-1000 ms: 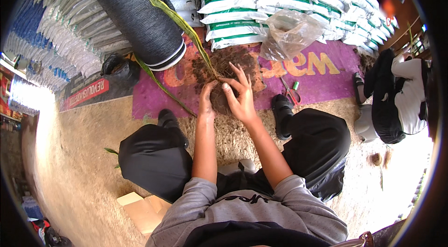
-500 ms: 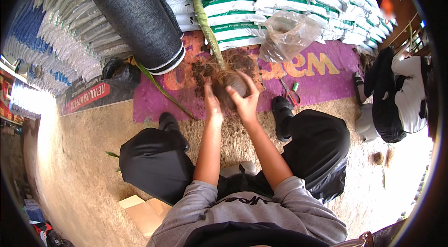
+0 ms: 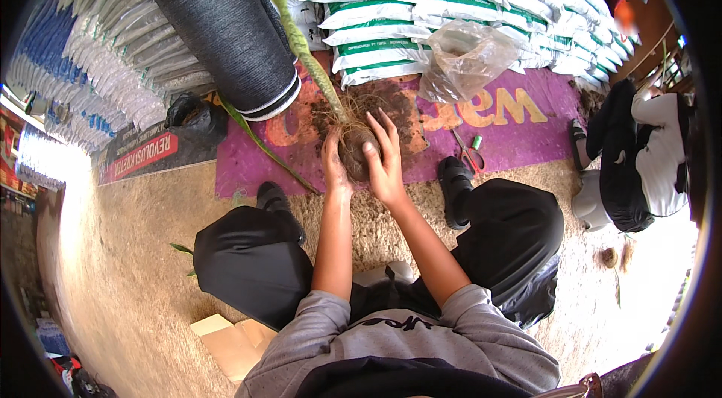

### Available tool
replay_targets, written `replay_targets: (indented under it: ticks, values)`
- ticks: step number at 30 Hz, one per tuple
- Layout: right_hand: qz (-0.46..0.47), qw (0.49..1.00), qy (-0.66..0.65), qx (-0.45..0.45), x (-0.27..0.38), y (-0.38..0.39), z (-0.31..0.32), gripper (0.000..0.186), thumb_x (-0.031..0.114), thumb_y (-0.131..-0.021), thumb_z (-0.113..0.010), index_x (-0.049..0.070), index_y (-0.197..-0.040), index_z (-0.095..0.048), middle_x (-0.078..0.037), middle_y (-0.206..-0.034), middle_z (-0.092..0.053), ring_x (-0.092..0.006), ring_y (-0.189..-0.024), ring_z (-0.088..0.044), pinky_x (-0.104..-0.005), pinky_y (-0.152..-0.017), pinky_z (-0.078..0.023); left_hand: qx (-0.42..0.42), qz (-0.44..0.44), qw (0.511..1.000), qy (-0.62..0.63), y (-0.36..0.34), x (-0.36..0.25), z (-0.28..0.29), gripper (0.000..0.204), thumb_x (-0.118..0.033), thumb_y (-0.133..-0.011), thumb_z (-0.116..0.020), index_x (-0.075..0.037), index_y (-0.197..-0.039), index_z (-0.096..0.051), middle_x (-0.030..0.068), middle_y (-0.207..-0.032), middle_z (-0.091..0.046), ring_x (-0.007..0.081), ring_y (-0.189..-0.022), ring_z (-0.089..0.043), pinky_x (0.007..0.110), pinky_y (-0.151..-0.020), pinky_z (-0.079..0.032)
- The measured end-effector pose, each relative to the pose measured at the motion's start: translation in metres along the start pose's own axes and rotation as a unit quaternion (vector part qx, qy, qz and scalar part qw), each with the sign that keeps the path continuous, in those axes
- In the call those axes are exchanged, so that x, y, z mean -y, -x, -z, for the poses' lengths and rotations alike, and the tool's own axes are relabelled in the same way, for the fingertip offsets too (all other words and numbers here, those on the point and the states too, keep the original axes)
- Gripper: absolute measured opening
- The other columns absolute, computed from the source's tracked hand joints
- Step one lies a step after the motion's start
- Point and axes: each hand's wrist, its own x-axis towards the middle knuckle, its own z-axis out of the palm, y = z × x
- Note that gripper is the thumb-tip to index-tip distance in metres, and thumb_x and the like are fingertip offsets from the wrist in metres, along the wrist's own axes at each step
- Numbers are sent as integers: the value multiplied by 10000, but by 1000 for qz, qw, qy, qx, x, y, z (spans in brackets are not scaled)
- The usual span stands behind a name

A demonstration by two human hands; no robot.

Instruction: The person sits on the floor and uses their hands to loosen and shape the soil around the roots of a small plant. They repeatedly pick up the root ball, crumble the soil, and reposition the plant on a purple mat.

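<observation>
Between my palms sits a round brown soil ball (image 3: 354, 153) with stringy roots at its top. A single long mottled green leaf (image 3: 302, 48), like a snake plant's, rises from it and leans to the far left. My left hand (image 3: 334, 160) cups the ball's left side. My right hand (image 3: 385, 161) presses on its right side, thumb on the ball and fingers stretched along it. Loose dark soil (image 3: 395, 108) lies on the purple banner (image 3: 504, 135) around and beyond my hands. Another long green leaf (image 3: 263, 144) lies on the banner to the left.
Red-handled scissors (image 3: 474, 159) and a green thread spool (image 3: 477, 142) lie right of my hands. Beyond are a clear plastic bag (image 3: 466, 59), stacked white-and-green sacks (image 3: 376, 22) and a black mesh roll (image 3: 214, 22). A black bag (image 3: 188, 112) stands left; another person (image 3: 639, 150) sits right.
The soil ball has shifted slightly left in my hands, and its leaf has swung left. My right hand has moved left with it, its fingers now straighter.
</observation>
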Motion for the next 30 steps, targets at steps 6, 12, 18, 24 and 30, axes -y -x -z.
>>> replay_targets:
  ticks: [6,12,18,24,30]
  values:
    - [-63,975,-131,-166,7,-33,33,561,424,-960,-288,7,-1325,-380,-167,-1363,-386,-283,-1295,-307,-396,-1081,-193,-44,-48,993,-101,3,-10,-2,574,-333,-851,-581,10,-1286,-431,122,-1240,-496,212,-1173,-437,358,-1011,-293]
    - [-26,994,64,-79,16,-39,22,581,444,-951,-253,68,-1395,-259,-176,-1439,-242,-353,-1347,-171,-534,-1068,-61,-63,-59,994,-61,21,11,-28,539,-324,-830,-627,22,-1217,-483,107,-1138,-552,186,-1075,-502,331,-943,-358]
    - [-42,994,104,-9,17,-37,14,569,426,-946,-286,66,-1385,-258,-187,-1435,-226,-373,-1347,-154,-571,-1055,-53,35,-20,999,2,13,13,-14,589,-221,-791,-668,20,-1267,-419,116,-1106,-572,223,-1008,-556,332,-894,-430]
    - [-73,994,-73,-27,13,-46,13,544,397,-968,-265,20,-1357,-313,-196,-1397,-295,-324,-1323,-238,-421,-1089,-147,17,12,997,-70,7,15,10,736,-308,-712,-698,4,-1294,-374,165,-1119,-568,262,-1078,-529,418,-981,-369]
    - [67,983,83,-146,36,-52,35,505,338,-943,-336,23,-1337,-357,-200,-1381,-313,-344,-1308,-259,-488,-1067,-155,-69,36,997,-9,10,5,2,478,-295,-759,-620,-8,-1133,-542,139,-1086,-593,254,-1019,-561,418,-923,-413]
